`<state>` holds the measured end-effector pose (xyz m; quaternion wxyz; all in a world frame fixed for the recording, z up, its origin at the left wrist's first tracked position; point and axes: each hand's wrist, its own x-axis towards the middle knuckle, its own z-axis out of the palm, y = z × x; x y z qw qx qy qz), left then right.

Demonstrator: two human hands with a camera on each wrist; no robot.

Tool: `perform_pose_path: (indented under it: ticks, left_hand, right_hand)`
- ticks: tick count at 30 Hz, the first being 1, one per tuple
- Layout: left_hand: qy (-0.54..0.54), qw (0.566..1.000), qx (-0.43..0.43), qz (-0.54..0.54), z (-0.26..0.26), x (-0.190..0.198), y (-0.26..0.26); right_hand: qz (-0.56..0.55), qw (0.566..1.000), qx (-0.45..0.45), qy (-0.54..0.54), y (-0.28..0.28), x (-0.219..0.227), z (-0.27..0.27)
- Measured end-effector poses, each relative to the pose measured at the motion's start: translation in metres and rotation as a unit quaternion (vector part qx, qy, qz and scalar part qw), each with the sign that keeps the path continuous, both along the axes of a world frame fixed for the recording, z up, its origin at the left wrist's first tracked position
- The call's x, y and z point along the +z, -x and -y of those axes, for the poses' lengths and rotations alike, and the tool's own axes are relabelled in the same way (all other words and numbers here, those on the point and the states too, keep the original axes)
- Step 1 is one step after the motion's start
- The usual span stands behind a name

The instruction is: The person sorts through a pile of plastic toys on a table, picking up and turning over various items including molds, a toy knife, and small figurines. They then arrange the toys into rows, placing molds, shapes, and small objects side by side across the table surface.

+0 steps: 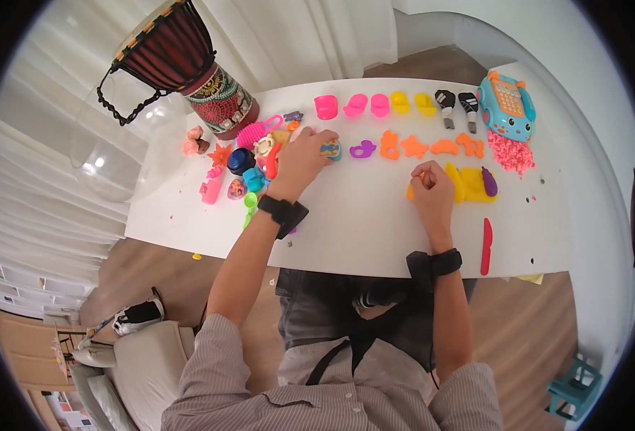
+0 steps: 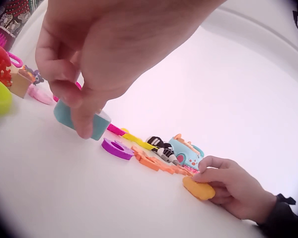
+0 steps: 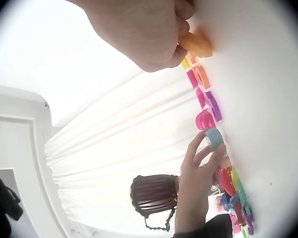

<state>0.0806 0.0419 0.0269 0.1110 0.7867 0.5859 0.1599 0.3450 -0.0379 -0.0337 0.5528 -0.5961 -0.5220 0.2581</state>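
Note:
My left hand (image 1: 304, 159) grips a small teal piece (image 2: 72, 118) with a patterned top, at the table's middle beside a purple shape (image 1: 362, 149). In the right wrist view the same teal piece (image 3: 214, 139) sits between the left thumb and fingers. My right hand (image 1: 433, 192) pinches a yellow-orange lump (image 2: 199, 188) low over the table, left of flat yellow pieces (image 1: 477, 184) and a purple piece (image 1: 489, 182). The fingers partly hide that lump in the head view.
Orange shapes (image 1: 414, 147) line up right of the purple one, with pink and yellow pieces (image 1: 400, 103) behind. A toy phone (image 1: 507, 106) stands back right, a drum (image 1: 220, 100) back left. Mixed toys (image 1: 242, 161) lie left; a red knife (image 1: 487, 246) lies front right.

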Motion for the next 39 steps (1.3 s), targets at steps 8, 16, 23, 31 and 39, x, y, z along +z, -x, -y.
perform_pose_path:
  ticks: [8,16,23,31,39]
  left_hand:
    - [0.006,0.998,-0.031,0.06,-0.018,-0.016,0.021]
    - [0.123,0.978,0.016,0.166,-0.01,-0.006,0.028]
    - [-0.038,0.992,-0.065,0.103,-0.04,0.0,0.057]
    - [0.123,0.988,0.066,0.061,-0.064,-0.009,0.054]
    - [-0.05,0.996,0.064,0.02,-0.069,-0.044,0.067]
  right_hand:
    - [0.001,1.0,-0.001,-0.007,0.0,-0.001,0.0]
    - [0.004,1.0,0.002,-0.005,-0.001,0.001,-0.001]
    - [-0.009,1.0,0.003,-0.003,0.0,-0.001,0.0]
    - [-0.004,1.0,-0.004,0.01,0.0,0.0,0.0]
    - [-0.004,1.0,0.001,-0.001,0.0,0.001,-0.001]
